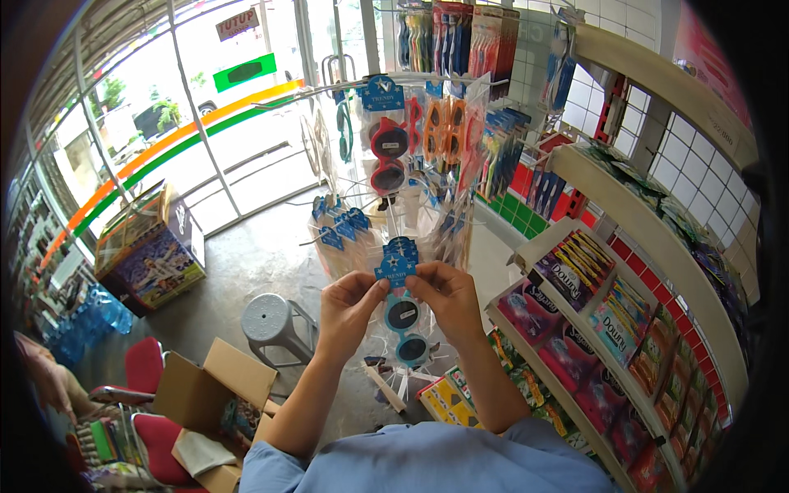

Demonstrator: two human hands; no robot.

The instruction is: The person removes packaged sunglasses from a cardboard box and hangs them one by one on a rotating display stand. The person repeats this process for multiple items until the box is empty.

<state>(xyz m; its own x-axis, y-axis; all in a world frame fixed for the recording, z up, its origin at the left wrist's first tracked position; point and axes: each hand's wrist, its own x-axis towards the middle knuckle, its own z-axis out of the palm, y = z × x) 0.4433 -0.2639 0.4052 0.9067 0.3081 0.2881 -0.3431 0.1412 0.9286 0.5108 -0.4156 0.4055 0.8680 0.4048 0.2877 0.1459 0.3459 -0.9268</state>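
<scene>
Both my hands pinch the blue header card of a packet holding light-blue sunglasses (404, 315), which hangs upright below my fingers. My left hand (352, 302) grips the card's left edge between thumb and fingers; my right hand (446, 297) has its right edge the same way. The card is in front of a wire display rack (390, 215), close to other blue header cards on a hook. Higher on the rack hang red sunglasses (389, 156) and orange sunglasses (445, 130) in clear packets. Whether the held card is on a hook, I cannot tell.
Shelves of sachets (573, 267) curve along the right. A grey stool (275, 324) stands left of the rack, with an open cardboard box (238, 370) and red chairs (144, 366) nearer. At far left are a large carton (152, 246) and part of another person (41, 374).
</scene>
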